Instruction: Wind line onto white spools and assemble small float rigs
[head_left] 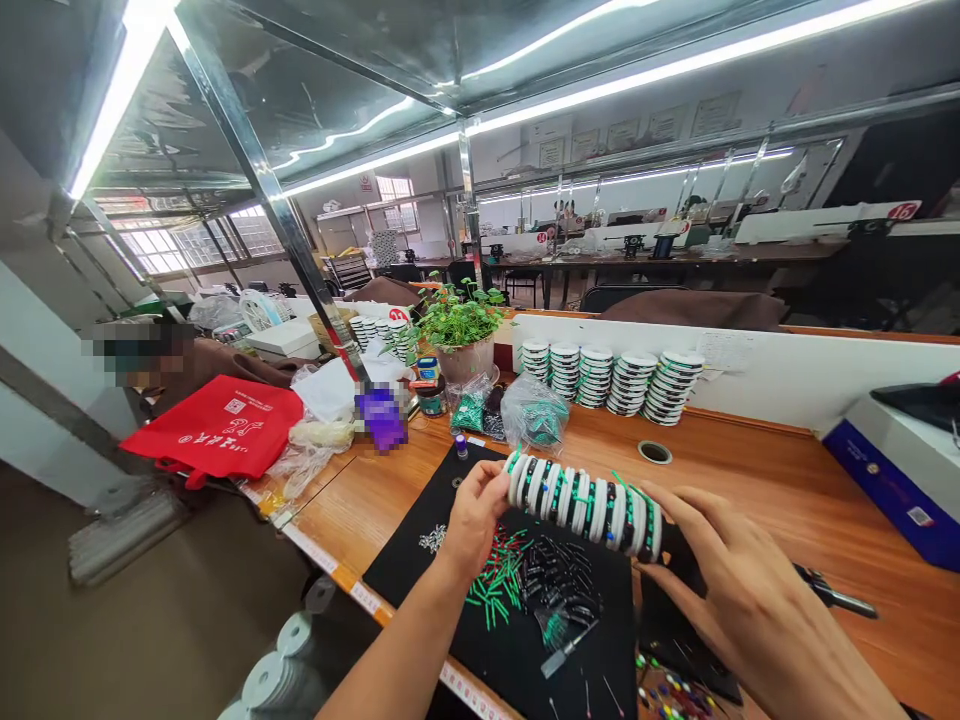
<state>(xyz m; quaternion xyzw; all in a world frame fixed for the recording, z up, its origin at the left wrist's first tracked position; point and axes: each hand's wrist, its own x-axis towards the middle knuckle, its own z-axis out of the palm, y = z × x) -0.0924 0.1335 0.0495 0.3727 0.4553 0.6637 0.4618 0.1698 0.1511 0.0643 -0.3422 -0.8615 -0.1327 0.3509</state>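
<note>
Both my hands hold a horizontal roll of white rings (585, 510), bound with green and black bands. My left hand (474, 520) grips its left end, and my right hand (724, 585) holds its right end, where a dark core shows. Below them lies a black mat (420, 570) scattered with short green and black tubes (525, 580). A small plastic bag of green pieces (555, 628) lies on the mat. To the right of my right hand, a metal-tipped tool (836, 593) rests on the wooden bench (757, 470).
Several stacks of white rings (619, 385) stand along a white partition at the back of the bench. Plastic bags, a potted plant (459, 325) and a red bag (214, 428) lie to the left. A blue-and-white box (900, 480) sits at the right edge, and white rolls (274, 675) stand below the bench.
</note>
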